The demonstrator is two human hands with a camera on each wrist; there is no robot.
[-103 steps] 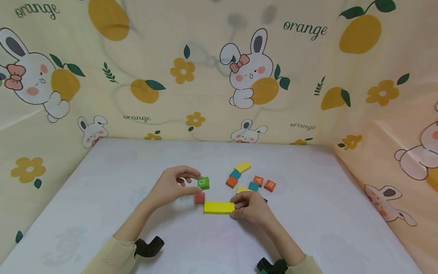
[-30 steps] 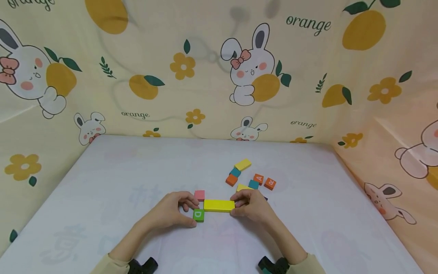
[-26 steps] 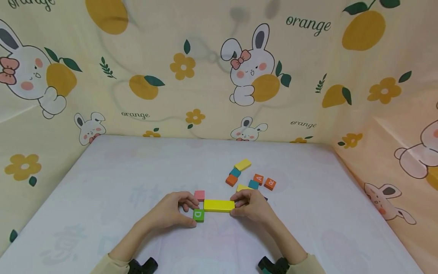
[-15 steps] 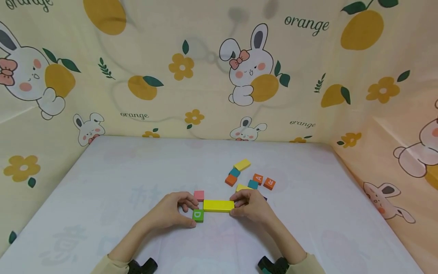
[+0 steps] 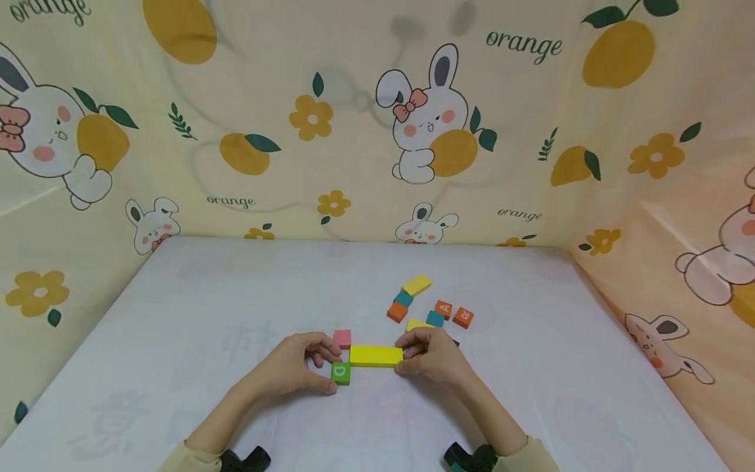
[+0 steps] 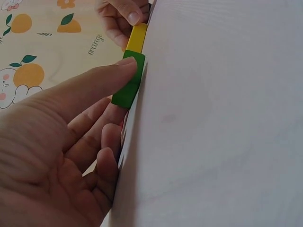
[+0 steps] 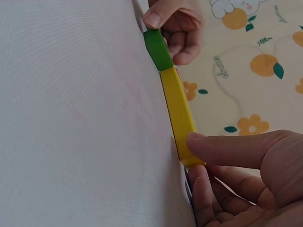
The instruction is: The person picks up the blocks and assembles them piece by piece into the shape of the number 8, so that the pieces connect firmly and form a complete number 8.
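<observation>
My left hand [image 5: 289, 364] pinches a green letter block [image 5: 341, 373] marked D between thumb and fingers, at the near left corner of a long yellow block [image 5: 375, 356]. The left thumb lies on the near side of the green block [image 6: 127, 92]. At the other end, my right hand [image 5: 436, 357] grips the yellow block [image 7: 177, 113], thumb on its near side and fingers behind. A pink block [image 5: 342, 338] sits at the yellow block's far left corner, close to the left fingertips. Green and yellow meet end to end in the right wrist view.
Beyond the right hand lie a yellow block [image 5: 416, 285], a teal block [image 5: 404, 299] and an orange block [image 5: 398, 311]. Orange letter blocks A [image 5: 444, 309] and R [image 5: 463, 318] lie beside another teal block [image 5: 435, 319]. Another yellow block [image 5: 416, 324] is partly hidden by the right hand.
Since the oldest frame, my left hand has brought the green block from beyond the pink block to the yellow block's near left corner. My right hand keeps its grip; the last second looks still.
</observation>
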